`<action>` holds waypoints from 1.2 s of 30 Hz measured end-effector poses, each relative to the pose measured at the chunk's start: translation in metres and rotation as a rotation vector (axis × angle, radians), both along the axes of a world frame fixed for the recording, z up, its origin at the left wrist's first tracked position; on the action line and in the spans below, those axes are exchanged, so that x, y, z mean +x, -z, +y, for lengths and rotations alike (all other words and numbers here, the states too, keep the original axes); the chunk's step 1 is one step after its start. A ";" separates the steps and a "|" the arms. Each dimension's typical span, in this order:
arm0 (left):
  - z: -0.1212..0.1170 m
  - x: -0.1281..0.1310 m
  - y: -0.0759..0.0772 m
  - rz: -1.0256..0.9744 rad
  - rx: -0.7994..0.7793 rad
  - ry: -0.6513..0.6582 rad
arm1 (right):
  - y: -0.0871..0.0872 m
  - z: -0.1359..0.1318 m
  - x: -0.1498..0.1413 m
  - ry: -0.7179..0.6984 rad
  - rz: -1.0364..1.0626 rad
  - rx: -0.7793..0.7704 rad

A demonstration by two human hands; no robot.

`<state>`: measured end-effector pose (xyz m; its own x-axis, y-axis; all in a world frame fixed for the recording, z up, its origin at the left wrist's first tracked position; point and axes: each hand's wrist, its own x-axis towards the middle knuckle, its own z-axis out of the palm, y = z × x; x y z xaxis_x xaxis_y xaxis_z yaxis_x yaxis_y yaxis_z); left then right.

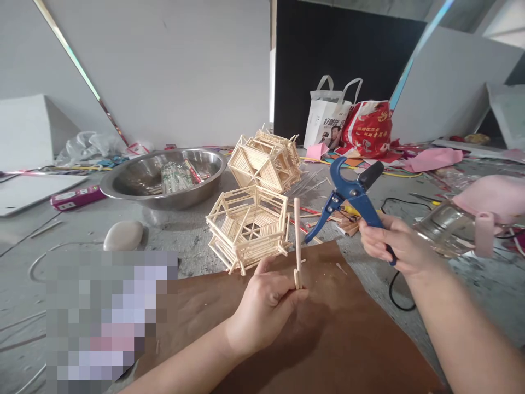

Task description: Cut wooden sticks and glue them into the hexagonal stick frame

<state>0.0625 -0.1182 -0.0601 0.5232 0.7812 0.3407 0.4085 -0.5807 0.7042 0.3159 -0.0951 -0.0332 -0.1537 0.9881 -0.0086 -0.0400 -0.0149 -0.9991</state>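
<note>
My left hand [264,306] is closed in a pinch on a thin wooden stick [297,235], which stands upright over a brown cardboard sheet [336,339]. My right hand [389,243] grips the handles of a blue ratchet cutter [348,200], raised to the right of the stick with its jaw open and apart from the wood. Two hexagonal structures built of sticks sit just beyond: one [248,227] at the cardboard's far edge, the other [264,161] tilted behind it.
A steel bowl [164,175] with sticks inside stands at the left, with a pale stone [123,235] in front of it. A white bag [328,117] and a red bag [369,128] stand at the back. A clear bottle [447,230], black cable and pink paper lie right.
</note>
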 end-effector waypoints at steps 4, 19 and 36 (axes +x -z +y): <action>-0.001 -0.004 -0.014 -0.026 -0.165 0.138 | 0.002 -0.005 -0.002 -0.175 0.075 -0.072; -0.008 -0.004 -0.016 -0.137 -0.446 0.286 | 0.033 -0.012 -0.049 -0.309 0.028 0.091; -0.008 0.004 -0.003 -0.250 -0.537 0.330 | 0.053 -0.014 -0.063 -0.278 0.253 -0.065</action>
